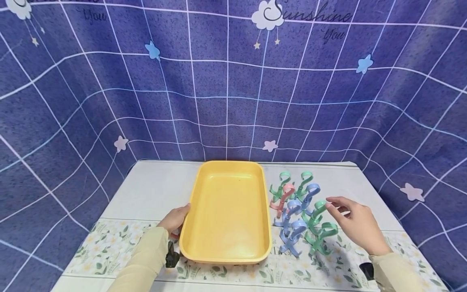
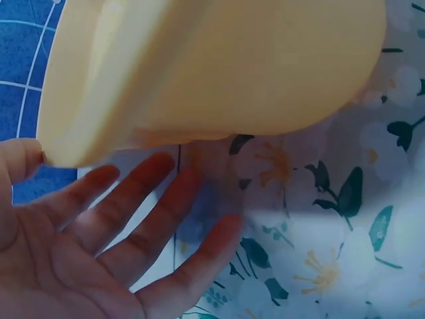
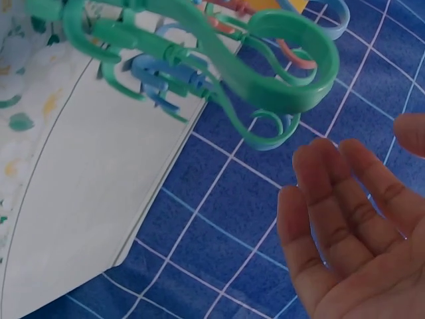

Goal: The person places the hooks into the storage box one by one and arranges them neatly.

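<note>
- Left hand point(image 1: 176, 219) rests with straight fingers on yellow tray point(image 1: 226, 255) rim.
- Right hand point(image 1: 355, 225), fingers loose, reaches green clip point(image 1: 316, 211); next a firm pinch is needed.

Both arms in pale sleeves reach forward. Left hand point(image 1: 176, 219) lies flat, fingers point(image 2: 136, 193) straight and spread. Right hand point(image 1: 355, 225) hovers palm-down, fingers point(image 3: 345, 199) loosely extended (nothing gripped, from what I can see).
</note>
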Demonstrator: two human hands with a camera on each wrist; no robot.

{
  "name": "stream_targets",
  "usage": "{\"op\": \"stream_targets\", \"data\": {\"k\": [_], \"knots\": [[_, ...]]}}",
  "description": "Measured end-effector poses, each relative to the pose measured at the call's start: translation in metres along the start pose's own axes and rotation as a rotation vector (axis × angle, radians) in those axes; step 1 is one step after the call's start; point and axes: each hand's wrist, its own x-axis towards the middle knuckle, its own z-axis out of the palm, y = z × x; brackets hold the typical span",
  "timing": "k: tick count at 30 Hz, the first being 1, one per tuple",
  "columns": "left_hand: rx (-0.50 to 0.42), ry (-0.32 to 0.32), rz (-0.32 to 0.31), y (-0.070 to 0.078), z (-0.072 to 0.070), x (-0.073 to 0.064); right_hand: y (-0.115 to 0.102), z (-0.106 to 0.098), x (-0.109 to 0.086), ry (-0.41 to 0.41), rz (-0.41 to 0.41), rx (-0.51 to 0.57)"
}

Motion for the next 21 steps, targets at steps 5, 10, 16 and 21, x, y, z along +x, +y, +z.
{"op": "stream_targets", "data": {"k": [5, 10, 16, 21], "knots": [[-0.034, -0.034, -0.002, -0.0069, 0.0005, 0.0016, 0.0030, -0.0032, -0.0013, -0.071, 0.005, 0.005], [-0.024, -0.045, -0.003, -0.0076, 0.0005, 0.0024, 0.0060, -0.0043, -0.0027, -0.146, 0.019, 0.000], [-0.030, -0.058, -0.012, -0.0062, 0.0007, 0.0018, 0.0086, -0.0048, -0.0062, -0.151, -0.015, -0.003], [-0.034, -0.058, -0.025, -0.0072, 0.0012, 0.0038, 0.0097, -0.0054, -0.0082, -0.169, -0.037, -0.011]]}}
